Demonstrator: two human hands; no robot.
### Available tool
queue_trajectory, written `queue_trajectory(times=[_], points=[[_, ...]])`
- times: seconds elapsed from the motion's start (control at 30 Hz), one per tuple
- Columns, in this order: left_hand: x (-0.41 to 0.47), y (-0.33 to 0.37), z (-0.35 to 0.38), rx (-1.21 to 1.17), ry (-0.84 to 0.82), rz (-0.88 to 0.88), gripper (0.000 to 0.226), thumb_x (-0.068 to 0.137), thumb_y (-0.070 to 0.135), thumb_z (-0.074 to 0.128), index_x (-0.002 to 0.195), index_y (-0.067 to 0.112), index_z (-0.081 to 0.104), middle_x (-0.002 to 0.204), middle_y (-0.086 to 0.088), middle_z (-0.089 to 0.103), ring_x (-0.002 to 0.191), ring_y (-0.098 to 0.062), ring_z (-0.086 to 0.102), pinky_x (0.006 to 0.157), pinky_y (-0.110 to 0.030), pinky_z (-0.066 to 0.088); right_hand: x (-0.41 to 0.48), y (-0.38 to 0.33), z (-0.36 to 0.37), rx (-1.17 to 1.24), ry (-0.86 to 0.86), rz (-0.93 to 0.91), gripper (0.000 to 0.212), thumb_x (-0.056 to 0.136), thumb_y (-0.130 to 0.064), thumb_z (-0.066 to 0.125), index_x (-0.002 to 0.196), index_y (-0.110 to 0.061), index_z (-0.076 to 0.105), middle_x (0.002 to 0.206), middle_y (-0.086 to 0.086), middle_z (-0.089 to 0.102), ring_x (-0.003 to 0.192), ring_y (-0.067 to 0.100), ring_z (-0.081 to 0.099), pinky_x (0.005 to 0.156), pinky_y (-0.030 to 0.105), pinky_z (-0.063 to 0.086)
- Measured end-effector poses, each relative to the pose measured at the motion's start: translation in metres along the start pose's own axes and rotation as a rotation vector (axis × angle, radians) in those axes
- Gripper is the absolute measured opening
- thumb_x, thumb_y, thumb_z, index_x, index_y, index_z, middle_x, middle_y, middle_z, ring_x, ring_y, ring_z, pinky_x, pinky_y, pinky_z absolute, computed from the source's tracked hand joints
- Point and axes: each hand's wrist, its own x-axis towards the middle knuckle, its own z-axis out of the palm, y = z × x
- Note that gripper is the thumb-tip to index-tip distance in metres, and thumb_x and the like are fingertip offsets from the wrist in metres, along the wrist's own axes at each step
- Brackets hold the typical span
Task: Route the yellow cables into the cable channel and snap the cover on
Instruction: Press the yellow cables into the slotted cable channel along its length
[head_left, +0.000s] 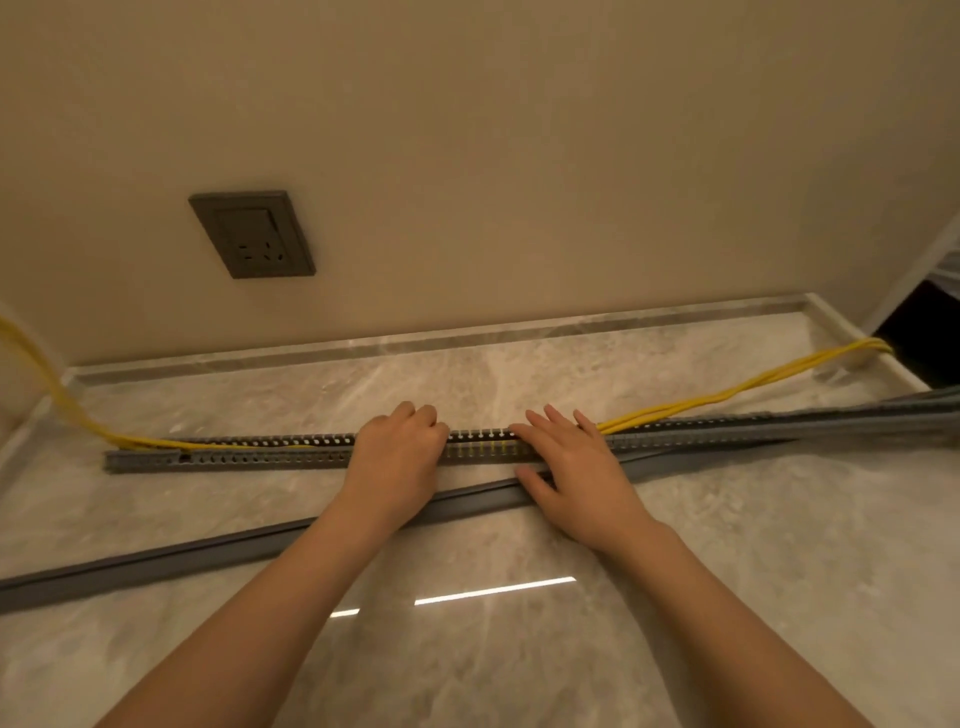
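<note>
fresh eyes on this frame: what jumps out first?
Two hands, left hand and right hand, press on a grey slotted channel lying along the marble floor by the wall. Yellow cables trail out past the right hand, not yet tucked in. The cover lies loose in front.

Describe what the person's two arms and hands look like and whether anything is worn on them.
Both forearms are bare as far up as the picture shows; no sleeve edge is in view. The left hand and the right hand wear no gloves. No ring, watch, bracelet or marking shows on either. The fingernails that show look short and unpainted.
</note>
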Motion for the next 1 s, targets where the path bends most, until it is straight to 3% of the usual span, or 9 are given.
queue_trajectory(times=[0.1,0.23,0.33,0.43,0.57,0.73,0.83,1.0], points=[[0.012,0.024,-0.003,-0.172,0.038,0.094,0.021,0.083,0.019,0.053,0.101,0.016,0.064,0.102,-0.001,0.061,0.096,-0.022,0.053,0.067,-0.032,0.042,0.005,0.001,-0.005,0.072,-0.029,0.038,0.049,0.09,-0.027,0.053,0.137,-0.02,0.041,0.148,0.005,0.036,0.139,0.016,0.025,0.116,0.032,0.004],[0.028,0.058,0.001,-0.298,0.0,0.109,0.031,0.085,0.024,0.053,0.115,0.018,0.059,0.112,0.001,0.059,0.103,-0.02,0.052,0.076,-0.031,0.041,0.009,0.002,-0.012,0.258,-0.013,0.124,0.049,0.084,-0.011,0.054,0.132,-0.014,0.047,0.144,0.009,0.042,0.135,0.016,0.033,0.114,0.027,0.005],[0.035,0.073,0.004,-0.329,0.001,0.061,0.027,0.087,0.024,0.052,0.11,0.015,0.062,0.108,-0.003,0.063,0.098,-0.022,0.056,0.076,-0.032,0.043,0.007,0.002,-0.015,0.399,0.087,0.194,0.044,0.079,-0.001,0.053,0.122,-0.011,0.056,0.129,0.009,0.056,0.119,0.021,0.049,0.111,0.029,0.023],[0.037,0.073,0.008,-0.386,0.009,0.018,0.025,0.088,0.025,0.053,0.109,0.017,0.063,0.105,-0.003,0.066,0.094,-0.022,0.06,0.077,-0.034,0.047,0.004,0.003,-0.016,0.432,0.107,0.206,0.038,0.081,-0.002,0.054,0.118,-0.01,0.06,0.129,0.009,0.057,0.119,0.021,0.05,0.106,0.029,0.033],[0.036,0.066,0.013,-0.4,0.03,-0.03,0.018,0.087,0.031,0.056,0.098,0.023,0.066,0.097,0.001,0.067,0.091,-0.02,0.061,0.07,-0.034,0.045,-0.007,0.013,-0.014,0.361,0.122,0.164,0.032,0.085,-0.006,0.055,0.116,-0.012,0.061,0.132,0.008,0.054,0.126,0.018,0.044,0.112,0.029,0.024],[0.037,0.062,0.015,-0.433,0.066,-0.026,0.011,0.084,0.028,0.061,0.09,0.023,0.069,0.09,0.001,0.068,0.086,-0.021,0.06,0.064,-0.032,0.042,-0.02,0.046,-0.026,0.035,0.242,0.266,0.032,0.09,-0.026,0.054,0.121,-0.018,0.057,0.137,0.004,0.049,0.139,0.021,0.025,0.116,0.041,0.002],[0.039,0.058,0.015,-0.444,0.073,-0.017,0.01,0.084,0.027,0.063,0.089,0.022,0.069,0.089,0.0,0.069,0.086,-0.023,0.06,0.065,-0.033,0.045,-0.02,0.066,-0.035,-0.05,0.17,0.357,0.043,0.095,-0.041,0.042,0.131,-0.02,0.047,0.147,0.005,0.036,0.142,0.023,0.01,0.116,0.044,-0.001],[0.044,0.042,0.02,-0.412,0.021,-0.069,0.012,0.084,0.029,0.063,0.092,0.024,0.07,0.093,0.0,0.068,0.089,-0.023,0.06,0.069,-0.034,0.048,-0.003,0.071,-0.025,-0.007,-0.013,0.323,0.052,0.096,-0.05,0.03,0.14,-0.023,0.033,0.154,0.006,0.019,0.143,0.022,-0.005,0.114,0.039,-0.009]])
